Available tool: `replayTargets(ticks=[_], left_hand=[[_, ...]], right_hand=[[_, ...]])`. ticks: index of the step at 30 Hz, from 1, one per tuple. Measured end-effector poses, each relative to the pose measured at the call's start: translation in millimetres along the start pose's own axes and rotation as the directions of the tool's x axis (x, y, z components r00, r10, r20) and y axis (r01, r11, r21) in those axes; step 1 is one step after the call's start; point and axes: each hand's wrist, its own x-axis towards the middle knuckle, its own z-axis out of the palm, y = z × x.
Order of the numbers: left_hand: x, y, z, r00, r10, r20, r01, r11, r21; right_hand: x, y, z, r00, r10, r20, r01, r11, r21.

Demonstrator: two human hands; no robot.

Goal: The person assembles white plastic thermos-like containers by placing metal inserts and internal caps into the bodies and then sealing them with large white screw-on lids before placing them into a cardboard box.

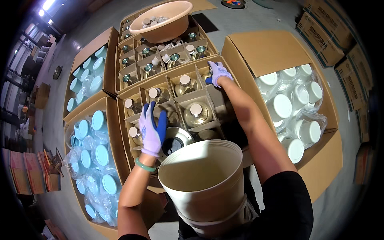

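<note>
A cardboard carton (132,93) with dividers holds several clear glass bottles (197,115) with white caps. My left hand (152,134), in a lilac glove with blue fingertips and palm, is raised over its left side. Its fingers and thumb are apart, with nothing between them. At the carton's far right compartment, my right hand (220,75), gloved alike, curls over the top of a glass bottle (205,73); the hand hides that bottle's neck. A large cream bucket (202,176) stands close to me, in front of a round metal-rimmed opening (183,137).
Behind is another carton of uncapped bottles, with a peach basin (176,20) of white caps resting on it. Cartons of light-blue lidded containers (102,155) line the left. To the right, an open carton (260,50) holds white-lidded containers (279,107). Stacked boxes (324,36) stand farther right.
</note>
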Motion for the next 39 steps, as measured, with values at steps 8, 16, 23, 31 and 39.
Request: replayTargets(ticks=[8, 16, 23, 31, 39], left_hand=[[25, 50, 60, 0.983, -0.051, 0.174, 0.122, 0.896, -0.426], [34, 84, 40, 0.503, -0.249, 0.828, 0.851, -0.025, -0.524], [31, 162, -15, 0.725, 0.596, 0.347, 0.664, -0.468, -0.583], [-63, 161, -94, 0.702, 0.481, 0.525, 0.664, -0.176, -0.727], [-93, 201, -128, 0.739, 0.501, 0.451, 0.595, -0.171, -0.785]], right_hand=[[-5, -3, -10, 0.994, 0.072, -0.078, -0.073, 0.997, -0.005], [-138, -30, -153, 0.633, -0.484, -0.604, 0.621, 0.783, 0.023], [-335, -60, -284, 0.328, -0.883, -0.336, 0.924, 0.374, -0.082], [-303, -47, -320, 0.709, -0.652, -0.268, 0.677, 0.523, 0.518], [-390, -74, -297, 0.382, -0.865, 0.326, 0.732, 0.498, 0.465]])
